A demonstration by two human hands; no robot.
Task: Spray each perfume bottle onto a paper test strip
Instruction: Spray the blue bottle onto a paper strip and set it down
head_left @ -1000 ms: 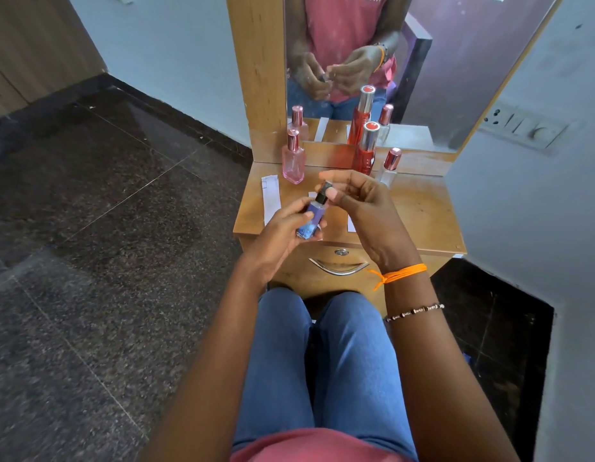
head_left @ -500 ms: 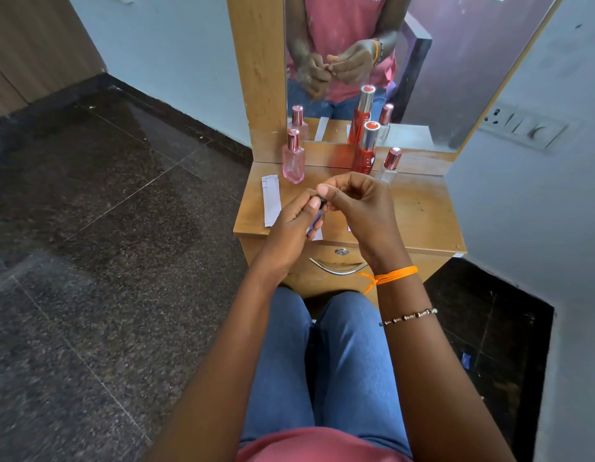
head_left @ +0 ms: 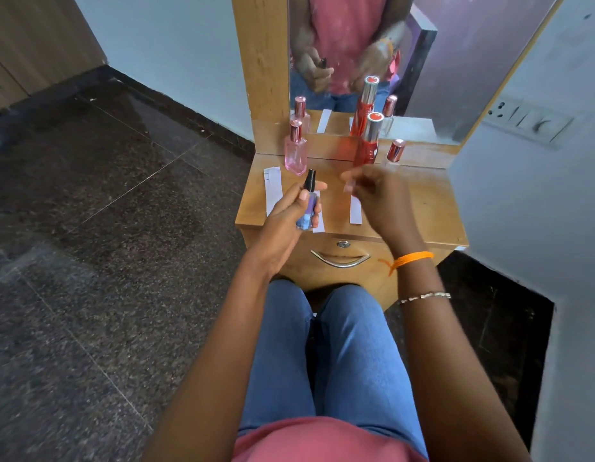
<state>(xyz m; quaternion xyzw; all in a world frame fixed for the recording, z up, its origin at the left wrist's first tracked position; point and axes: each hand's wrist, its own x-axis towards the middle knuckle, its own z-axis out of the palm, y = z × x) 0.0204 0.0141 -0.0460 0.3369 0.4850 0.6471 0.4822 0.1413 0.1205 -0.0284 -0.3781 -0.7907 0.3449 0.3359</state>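
My left hand holds a small blue-purple perfume bottle upright over the dresser's front edge, its black spray nozzle bare. My right hand is blurred to the right of it, fingers pinched on what looks like a small clear cap. Three white paper strips lie on the wooden top: a left strip, a middle strip partly hidden behind the bottle, and a right strip under my right hand. At the back stand a pink bottle, a tall red bottle and a small rose-capped bottle.
The small wooden dresser has a mirror behind it and a drawer with a metal handle in front. A wall with a switch plate is close on the right. My knees sit against the drawer; dark tiled floor lies to the left.
My hands were joined at the bottle's top. The right hand has since pulled away to the right, and the black nozzle now stands bare in my left hand.
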